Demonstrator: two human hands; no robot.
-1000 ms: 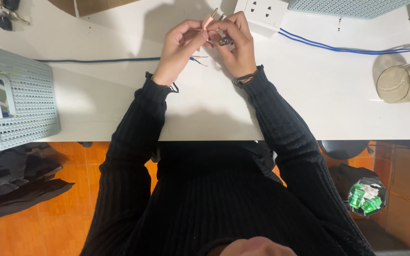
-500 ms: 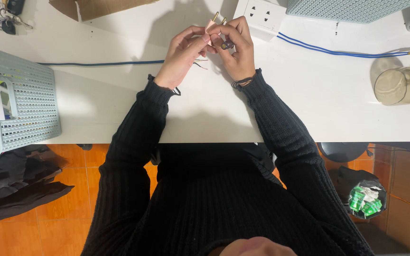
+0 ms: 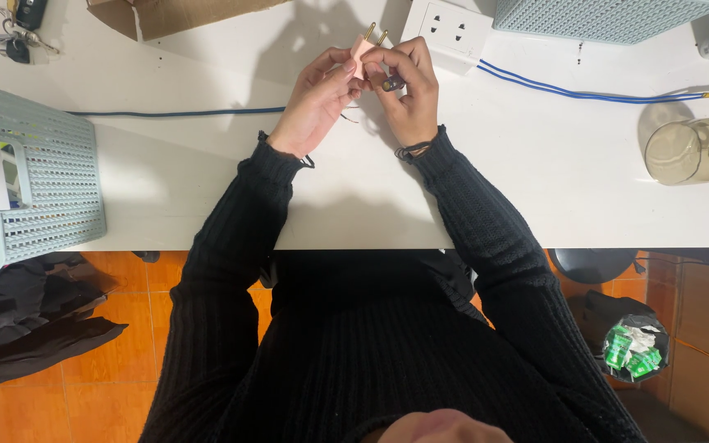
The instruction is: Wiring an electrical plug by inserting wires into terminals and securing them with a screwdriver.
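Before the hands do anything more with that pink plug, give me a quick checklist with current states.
1. Pink plug gripped by both hands: ok, left hand and right hand pinch it together.
2. Plug's two metal pins free of fingers: ok, they point up and away.
3. Plug clear of white power strip: ok, apart, not inserted.
4. Thin wires below plug seated: cannot tell, too small.
5. Small dark part in right fingers: cannot tell what it is.
6. Blue cable clear of hands: ok, lies flat on table.
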